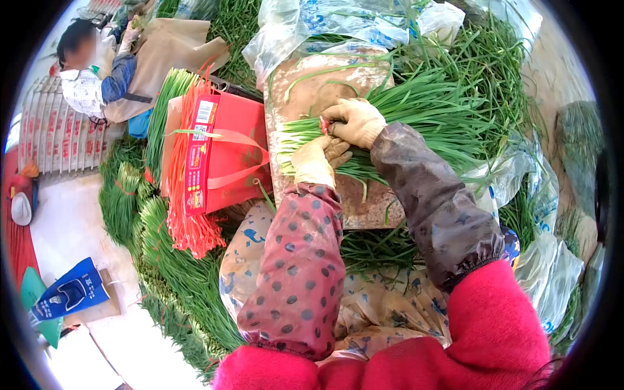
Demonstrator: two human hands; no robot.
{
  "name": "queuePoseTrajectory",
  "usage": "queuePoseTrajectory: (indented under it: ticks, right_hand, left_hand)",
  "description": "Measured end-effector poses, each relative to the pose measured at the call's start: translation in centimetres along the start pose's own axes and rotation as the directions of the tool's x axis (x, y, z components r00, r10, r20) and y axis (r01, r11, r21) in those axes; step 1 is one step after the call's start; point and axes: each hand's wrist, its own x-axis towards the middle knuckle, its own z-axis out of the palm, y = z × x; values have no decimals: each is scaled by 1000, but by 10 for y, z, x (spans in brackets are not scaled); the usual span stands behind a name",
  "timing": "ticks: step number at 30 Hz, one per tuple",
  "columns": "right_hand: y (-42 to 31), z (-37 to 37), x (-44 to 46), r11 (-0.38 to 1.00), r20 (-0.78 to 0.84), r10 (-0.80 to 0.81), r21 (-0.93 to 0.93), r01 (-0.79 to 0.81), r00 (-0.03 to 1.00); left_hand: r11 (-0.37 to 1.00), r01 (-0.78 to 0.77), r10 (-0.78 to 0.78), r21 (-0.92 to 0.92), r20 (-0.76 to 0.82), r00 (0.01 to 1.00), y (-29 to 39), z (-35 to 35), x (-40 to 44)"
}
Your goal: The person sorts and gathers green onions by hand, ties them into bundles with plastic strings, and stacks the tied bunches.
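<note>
A bunch of green chives [422, 117] lies across a worn, dirt-stained board [370, 211], its pale stem ends pointing left. My right hand [361, 123], in a cream work glove, bends its fingers over the top of the bunch and pinches a small red tie [324, 125] there. Just below, my left hand [316, 161], gloved too, wraps its fingers around the near side of the stems. The undersides of the stems and part of the tie are hidden by my gloves. A few loose leaves lie on the board.
Left of the board stands a red bag [240, 146] with a bundle of orange-red ties [188, 224] over it. Tied chive bundles [175, 253] pile up at the left. Loose chives and clear plastic [276, 39] surround the board. Another person [84, 84] sits at upper left.
</note>
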Motion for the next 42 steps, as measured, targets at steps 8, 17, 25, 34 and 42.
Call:
queuePoseTrajectory:
  ticks: [8, 17, 25, 34, 42]
  right_hand:
    - [-13, 0, 4, 969, 33, 207, 134, -210, 978]
    - [-15, 5, -1, 976, -86, 203, 102, -194, 975]
    - [-29, -3, 1, 990, -26, 124, -60, -126, 992]
    - [-40, 3, -7, 999, -330, 39, -23, -49, 943]
    - [-86, 19, -24, 971, -494, -226, -41, 237, 840]
  left_hand:
    - [999, -41, 41, -3, 44, 998, -4, 1, -1]
    - [291, -798, 893, 527, 150, 425, -4, -60, -12]
    - [-622, -244, 542, 744, 634, 552, 35, -88, -21]
    - [-11, -733, 536, 680, 623, 569, 15, -36, 6]
    - [619, -670, 353, 410, 617, 703, 22, -73, 28]
